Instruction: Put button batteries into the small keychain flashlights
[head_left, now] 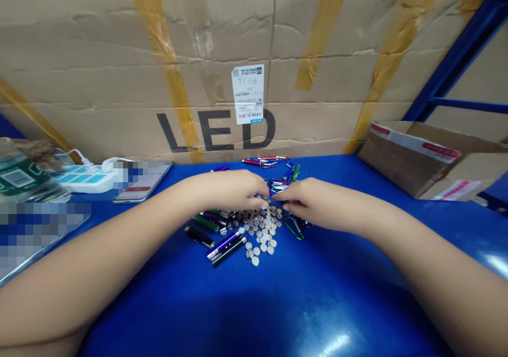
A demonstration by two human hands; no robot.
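My left hand (241, 189) reaches over a pile of small round button batteries (265, 223). Its thumb and fingertips are a little apart, and I see nothing between them. From the other side my right hand (311, 201) reaches in, fingers slightly parted, beside a cluster of coloured carabiner clips (278, 186). A green carabiner (294, 228) lies just below its fingers. Left of the batteries are small metal penlight-like tubes: a black one (229, 251), a purple one (223, 244) and a green one (206, 223). My left hand partly covers that group.
A large cardboard box (214, 39) marked LED stands behind the blue table surface (246, 304). An opened carton (413, 155) sits at right. Leftward are a phone (153, 182), a white power strip (89, 178) and a bottle (24, 174). Red pen-like pieces (265, 161) lie at the back.
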